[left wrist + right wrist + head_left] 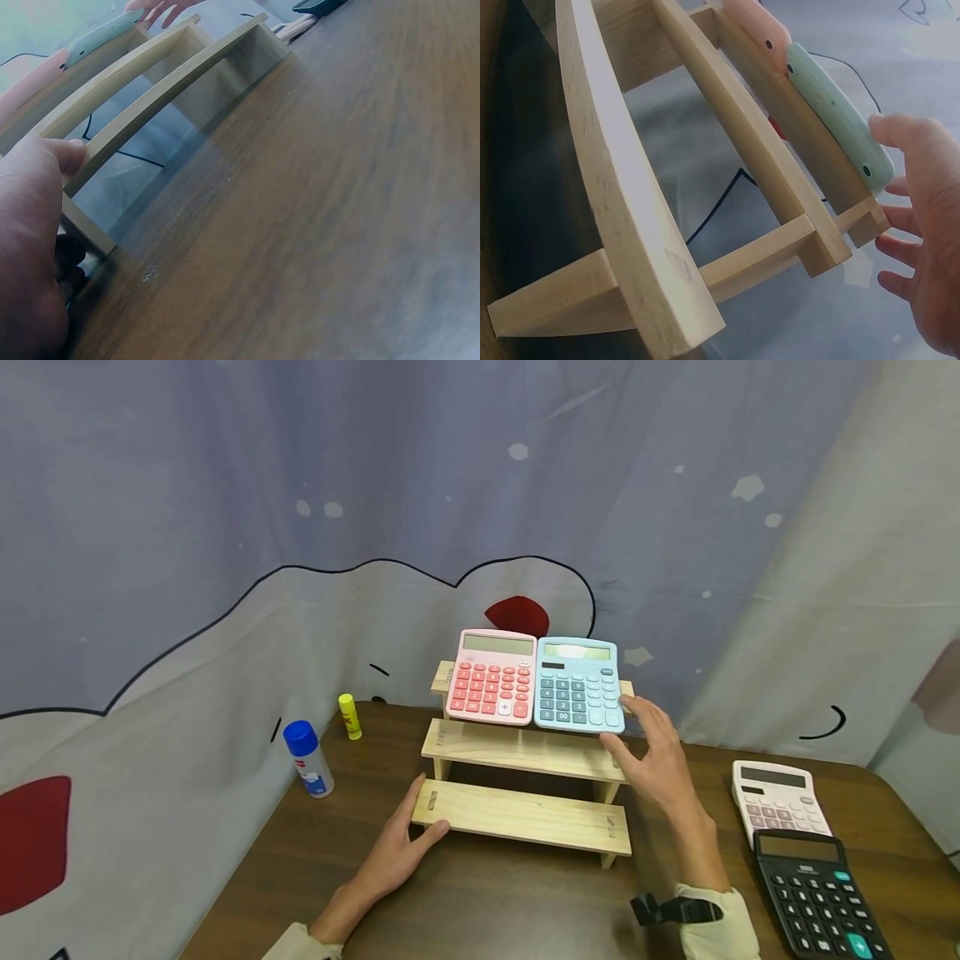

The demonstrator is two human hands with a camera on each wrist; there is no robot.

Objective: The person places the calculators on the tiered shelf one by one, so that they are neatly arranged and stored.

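Observation:
A three-tier wooden stand (517, 814) is on the table. On its top tier a pink calculator (492, 678) and a light blue calculator (579, 687) lean back side by side. My left hand (393, 850) grips the left end of the lowest tier; in the left wrist view the thumb (69, 156) lies on its front edge. My right hand (658, 768) is at the blue calculator's lower right corner. Its thumb is by the lower edge and its fingers (900, 217) are spread loosely beside the tier's end, with nothing enclosed.
A white calculator (776, 797) lies at the right, partly covered by a black calculator (813, 893). Left of the stand are a blue-capped bottle (309, 760) and a yellow glue stick (349, 717). A patterned curtain (375, 485) hangs behind the table.

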